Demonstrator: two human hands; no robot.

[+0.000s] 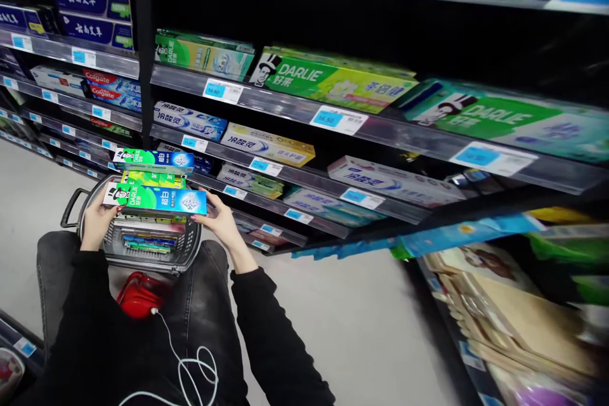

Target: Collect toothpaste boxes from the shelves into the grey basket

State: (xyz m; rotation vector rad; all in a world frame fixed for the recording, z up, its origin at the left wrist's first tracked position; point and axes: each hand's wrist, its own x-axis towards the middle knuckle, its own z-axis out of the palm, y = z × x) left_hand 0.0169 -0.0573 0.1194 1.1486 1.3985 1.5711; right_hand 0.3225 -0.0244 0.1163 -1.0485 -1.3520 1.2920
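Note:
Between my two hands is a green and blue Darlie toothpaste box (157, 198), held level by its ends over a grey basket (188, 254). My left hand (99, 221) grips the left end, and my right hand (219, 221) grips the right end. Just beyond it lies a similar Darlie box (155, 158), with yellow-green boxes (155, 179) partly hidden in between. Inside the basket, slim packs of blue and green items (150, 243) lie near the front. The basket stands in front of my knees.
Shelves with toothpaste boxes (333, 79) and price tags (339, 119) rise ahead and to the right. A red pouch (139, 295) with a white cable (183, 361) rests on my lap. At lower right a display (514, 311) holds packaged goods. Grey floor (342, 317) lies between.

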